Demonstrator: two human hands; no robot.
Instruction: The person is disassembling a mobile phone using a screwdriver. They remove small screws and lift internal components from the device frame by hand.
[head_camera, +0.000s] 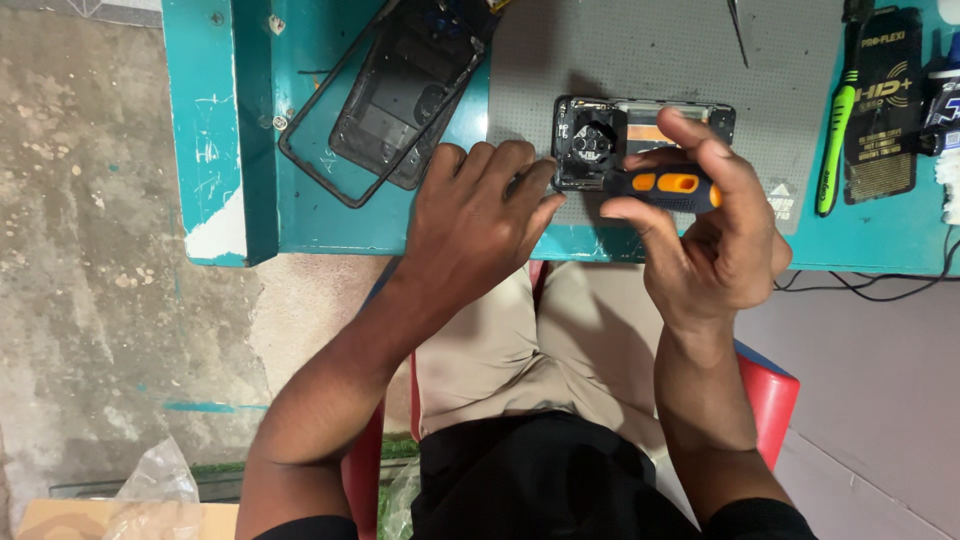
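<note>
Two hands working: I am pinning the opened phone (640, 140) on the desk (400, 215) with my flat left hand (470, 225) at nine o'clock, my right hand (715, 235) clamping the orange-black screwdriver (665, 188); unscrewing seems underway, needing steady tip seating.

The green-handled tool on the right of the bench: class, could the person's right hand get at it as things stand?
Probably not straight away: the right hand is gripping a screwdriver. The path to the green-handled tool looks clear otherwise.

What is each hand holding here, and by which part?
The right hand grips a screwdriver by its black-and-orange handle. The left hand holds nothing; its fingertips press the left end of the opened phone.
</note>
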